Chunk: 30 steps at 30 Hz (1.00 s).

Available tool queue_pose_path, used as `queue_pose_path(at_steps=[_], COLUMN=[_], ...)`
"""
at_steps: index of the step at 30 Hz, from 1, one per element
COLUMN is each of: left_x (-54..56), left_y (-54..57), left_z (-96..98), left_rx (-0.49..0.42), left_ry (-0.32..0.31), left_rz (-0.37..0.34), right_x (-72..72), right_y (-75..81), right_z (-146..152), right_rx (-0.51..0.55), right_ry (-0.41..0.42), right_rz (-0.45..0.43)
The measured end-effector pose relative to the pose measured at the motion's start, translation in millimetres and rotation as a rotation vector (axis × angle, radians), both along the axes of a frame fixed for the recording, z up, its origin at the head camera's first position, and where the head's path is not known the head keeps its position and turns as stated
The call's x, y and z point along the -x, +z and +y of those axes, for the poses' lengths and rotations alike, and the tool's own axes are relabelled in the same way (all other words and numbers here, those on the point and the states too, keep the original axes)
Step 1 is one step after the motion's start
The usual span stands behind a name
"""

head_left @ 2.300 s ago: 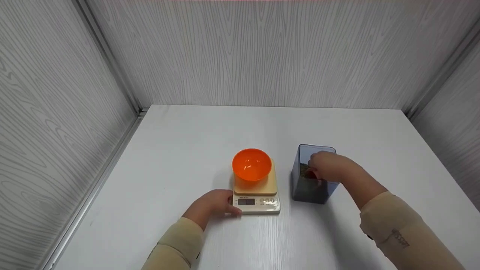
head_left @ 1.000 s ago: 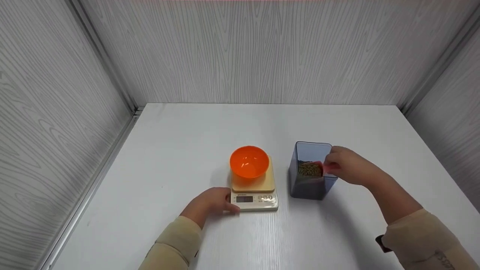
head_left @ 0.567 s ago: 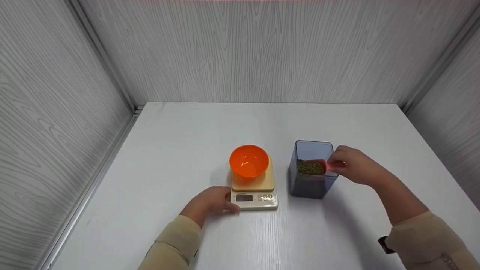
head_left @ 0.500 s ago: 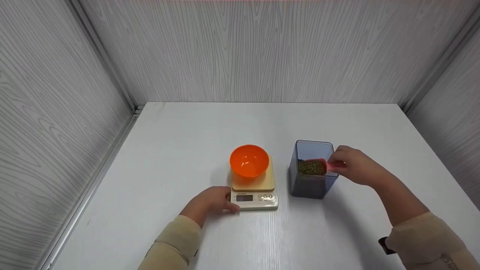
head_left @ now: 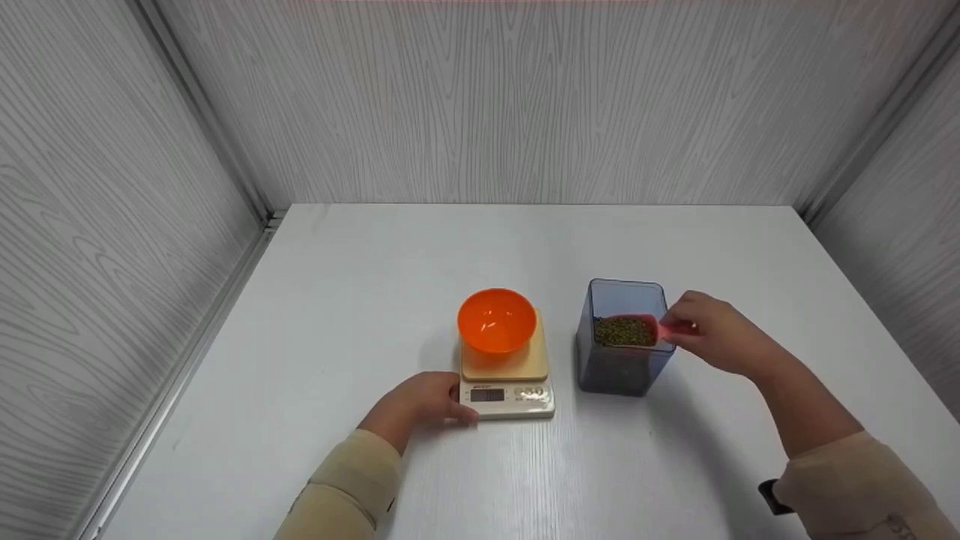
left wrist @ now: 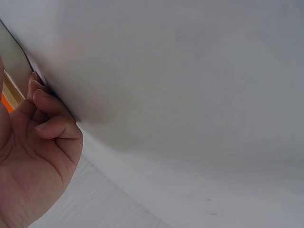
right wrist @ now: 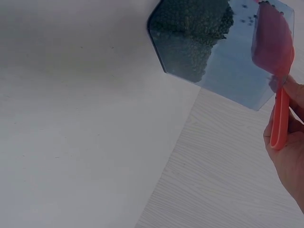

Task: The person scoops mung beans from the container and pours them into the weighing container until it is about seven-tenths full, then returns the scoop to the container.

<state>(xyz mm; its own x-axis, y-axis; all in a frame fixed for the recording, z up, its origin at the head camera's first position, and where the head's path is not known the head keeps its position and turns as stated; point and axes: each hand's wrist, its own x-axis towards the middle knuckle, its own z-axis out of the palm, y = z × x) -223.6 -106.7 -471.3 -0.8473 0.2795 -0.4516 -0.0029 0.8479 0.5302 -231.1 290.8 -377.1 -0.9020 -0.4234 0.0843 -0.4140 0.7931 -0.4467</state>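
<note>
My right hand [head_left: 712, 330] grips the handle of a red scoop [right wrist: 281, 118]. The scoop's bowl, heaped with small green beans [head_left: 624, 331], is just inside the rim of a clear bluish square container [head_left: 619, 375]. Through the container wall, the right wrist view shows more beans [right wrist: 190, 33] lower down, apart from the scoop. My left hand [head_left: 427, 401] holds the front left corner of a kitchen scale [head_left: 516, 409], thumb at the front edge and fingers curled against the side. On the scale's cream platform sits an orange bowl [head_left: 497, 322] with no beans visible in it.
The scale and container stand side by side on a white table [head_left: 375, 277], with a narrow gap between them. Grey wood-grain panels [head_left: 480, 105] rise behind the table and on both sides. The scale's display [head_left: 487, 394] is too small to read.
My right hand has drawn back to the right and raised the scoop from deep in the container to near its rim, now full of beans. The left hand has stayed at the scale.
</note>
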Motion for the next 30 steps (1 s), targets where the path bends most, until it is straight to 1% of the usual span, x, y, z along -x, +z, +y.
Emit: queue_pose_path(at_steps=[4, 10, 14, 20, 26, 30], left_x=[0.2, 2.0, 2.2, 0.4, 0.9, 1.8], left_y=[0.2, 0.3, 0.5, 1.4, 1.6, 1.1], left_z=[-0.3, -0.8, -0.1, 0.7, 0.6, 0.0], left_rx=[0.007, 0.016, 0.025, 0.036, 0.049, 0.056], left_ry=[-0.007, -0.017, -0.025, -0.004, -0.010, -0.011], left_rz=[0.004, 0.000, 0.002, 0.013, 0.014, 0.011], right_x=[-1.1, -2.9, -5.1, -7.3, -8.6, -9.7], right_y=[-1.7, -3.5, -5.7, -8.6, -9.9, -11.0], right_z=[0.7, 2.0, 4.0, 6.2, 8.7, 10.8], right_rx=[0.024, 0.046, 0.068, 0.101, 0.108, 0.137], right_ry=[-0.019, -0.022, -0.019, -0.004, -0.022, -0.035], right_rz=[-0.013, -0.002, 0.021, 0.074, 0.073, 0.087])
